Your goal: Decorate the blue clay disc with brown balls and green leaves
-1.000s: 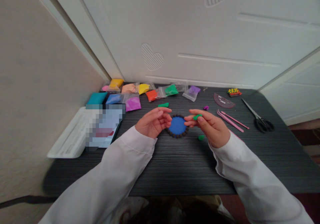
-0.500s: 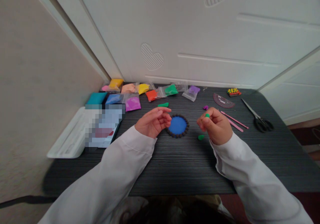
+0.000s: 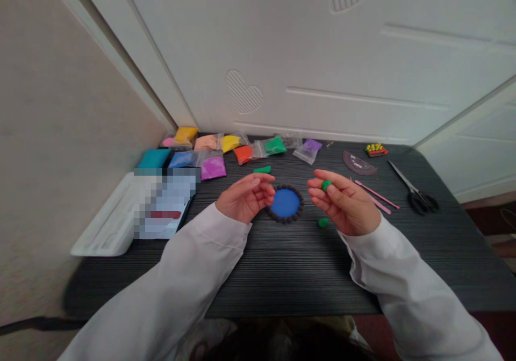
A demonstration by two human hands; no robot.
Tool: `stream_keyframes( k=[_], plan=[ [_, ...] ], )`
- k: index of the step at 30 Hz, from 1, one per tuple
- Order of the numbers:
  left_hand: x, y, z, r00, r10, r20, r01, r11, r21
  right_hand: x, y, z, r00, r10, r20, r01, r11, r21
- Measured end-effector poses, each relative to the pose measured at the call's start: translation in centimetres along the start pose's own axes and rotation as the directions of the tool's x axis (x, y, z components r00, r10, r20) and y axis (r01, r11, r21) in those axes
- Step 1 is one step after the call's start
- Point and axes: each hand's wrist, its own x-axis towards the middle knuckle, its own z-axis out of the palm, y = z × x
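Note:
Between thumb and fingers, my right hand (image 3: 344,202) holds a small lump of green clay (image 3: 326,186) above the table. My left hand (image 3: 246,197) is raised with curled, parted fingers and nothing in them; its fingertips overlap the left edge of a blue clay disc (image 3: 285,203). Dark beads of clay (image 3: 300,211) ring that disc, which lies flat between my hands. A second green clay piece (image 3: 323,222) rests just below my right hand. Behind my left hand lies a longer green strip of clay (image 3: 262,170).
Bags of coloured clay, among them a green one (image 3: 276,145), line the back. At left are a white tray (image 3: 108,224) and a partly blurred tablet (image 3: 169,205). To the right lie a protractor (image 3: 359,163), pink tools (image 3: 377,194), scissors (image 3: 419,197) and a small yellow-and-red model (image 3: 376,150).
The green clay in my right hand went from an elongated piece to a rounder lump. My right hand moved slightly right, closed around it, then opened its fingers somewhat. My left hand stayed nearly still.

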Motion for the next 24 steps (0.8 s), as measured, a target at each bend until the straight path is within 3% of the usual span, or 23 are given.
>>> stream_keyframes(
  k=[4, 8, 13, 17, 21, 24],
  plan=[
    [0.0, 0.0, 0.0, 1.000, 0.002, -0.008, -0.002, 1.000, 0.002, -0.1, 0.0, 0.0, 0.999, -0.023, 0.039, 0.023, 0.999, -0.021],
    [0.0, 0.0, 0.0, 1.000, 0.017, 0.000, -0.017, 1.000, 0.015, 0.2, -0.3, 0.0, 0.989, -0.132, 0.061, 0.133, 0.991, -0.015],
    [0.0, -0.1, -0.1, 0.998, 0.058, 0.010, -0.059, 0.997, 0.055, 0.7, -1.0, -1.3, 0.970, -0.231, -0.080, 0.225, 0.972, -0.073],
    [0.0, -0.3, 0.0, 0.988, 0.150, -0.019, -0.146, 0.981, 0.131, 1.1, -0.5, -2.9, 0.938, -0.316, -0.142, 0.260, 0.913, -0.313],
    [0.1, -0.6, 0.0, 0.978, 0.204, -0.035, -0.193, 0.960, 0.203, 1.4, 0.8, -4.3, 0.967, -0.254, -0.004, 0.192, 0.742, -0.643],
    [0.1, -0.8, 0.0, 0.975, 0.217, -0.045, -0.202, 0.954, 0.222, 1.8, 1.9, -5.2, 0.980, -0.185, 0.070, 0.144, 0.425, -0.894]
  ],
)
